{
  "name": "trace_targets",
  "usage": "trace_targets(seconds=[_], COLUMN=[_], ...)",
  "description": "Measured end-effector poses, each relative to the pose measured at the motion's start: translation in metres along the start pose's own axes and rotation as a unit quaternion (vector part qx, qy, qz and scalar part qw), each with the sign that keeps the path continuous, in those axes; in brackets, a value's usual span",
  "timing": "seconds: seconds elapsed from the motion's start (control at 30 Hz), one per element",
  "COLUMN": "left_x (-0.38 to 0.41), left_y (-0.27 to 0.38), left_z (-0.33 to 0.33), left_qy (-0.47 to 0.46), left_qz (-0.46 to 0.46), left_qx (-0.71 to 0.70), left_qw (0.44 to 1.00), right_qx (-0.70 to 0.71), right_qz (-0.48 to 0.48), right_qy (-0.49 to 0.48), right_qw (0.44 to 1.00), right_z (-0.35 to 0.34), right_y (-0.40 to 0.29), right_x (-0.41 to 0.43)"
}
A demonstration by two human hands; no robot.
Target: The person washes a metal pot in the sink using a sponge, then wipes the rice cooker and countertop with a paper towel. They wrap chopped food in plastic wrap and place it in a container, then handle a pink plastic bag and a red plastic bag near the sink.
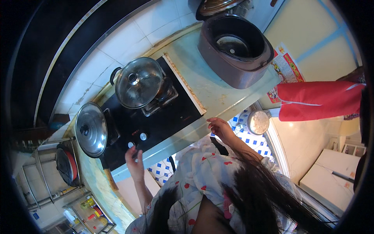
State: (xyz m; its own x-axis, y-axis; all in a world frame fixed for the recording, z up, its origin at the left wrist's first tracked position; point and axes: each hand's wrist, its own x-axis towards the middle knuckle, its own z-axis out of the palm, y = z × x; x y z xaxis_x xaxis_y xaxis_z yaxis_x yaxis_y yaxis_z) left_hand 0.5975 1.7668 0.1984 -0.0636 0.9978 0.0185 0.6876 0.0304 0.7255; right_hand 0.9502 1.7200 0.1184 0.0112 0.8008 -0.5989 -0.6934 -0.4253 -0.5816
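Observation:
My left hand (135,163) is raised at the front edge of the black gas cooktop (163,128), its fingertips by the silver control knob (131,144); whether it touches the knob I cannot tell. A second knob (143,136) sits beside it. Over the counter's front edge, near the cooktop's right corner, my right hand (219,127) hangs with loosely curled fingers and nothing in it. A pot with a glass lid (139,82) stands on the rear burner. On the left burner rests a wok or pan under a domed metal lid (93,128), its wooden handle (110,179) pointing towards me.
A brown rice cooker housing (236,70) stands open on the counter (192,70) at the right. Red cloth (318,101) hangs farther right, above a round metal lid or stool (258,122). At the left are a metal rack (43,175) and a red-rimmed pan (66,165).

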Motion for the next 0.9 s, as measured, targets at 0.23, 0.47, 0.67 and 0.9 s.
trace_targets(seconds=[0.23, 0.47, 0.67, 0.9], left_x=[-0.092, -0.263, -0.433, -0.463], left_y=[-0.003, -0.037, -0.073, -0.054], left_z=[0.006, -0.026, -0.010, -0.015], left_qy=[0.010, 0.171, 0.191, 0.064], left_qz=[-0.117, -0.237, -0.288, -0.212], left_qx=[-0.064, -0.068, -0.092, -0.112], left_qw=[0.991, 0.954, 0.934, 0.969], right_qx=[-0.102, -0.174, -0.212, -0.234], right_qz=[0.097, 0.180, 0.103, -0.264], right_qy=[-0.085, -0.132, -0.195, 0.106], right_qw=[0.986, 0.959, 0.952, 0.930], right_z=[0.014, 0.070, 0.028, -0.100], right_y=[0.041, 0.104, 0.170, 0.082], right_x=[0.003, -0.038, -0.109, -0.191])
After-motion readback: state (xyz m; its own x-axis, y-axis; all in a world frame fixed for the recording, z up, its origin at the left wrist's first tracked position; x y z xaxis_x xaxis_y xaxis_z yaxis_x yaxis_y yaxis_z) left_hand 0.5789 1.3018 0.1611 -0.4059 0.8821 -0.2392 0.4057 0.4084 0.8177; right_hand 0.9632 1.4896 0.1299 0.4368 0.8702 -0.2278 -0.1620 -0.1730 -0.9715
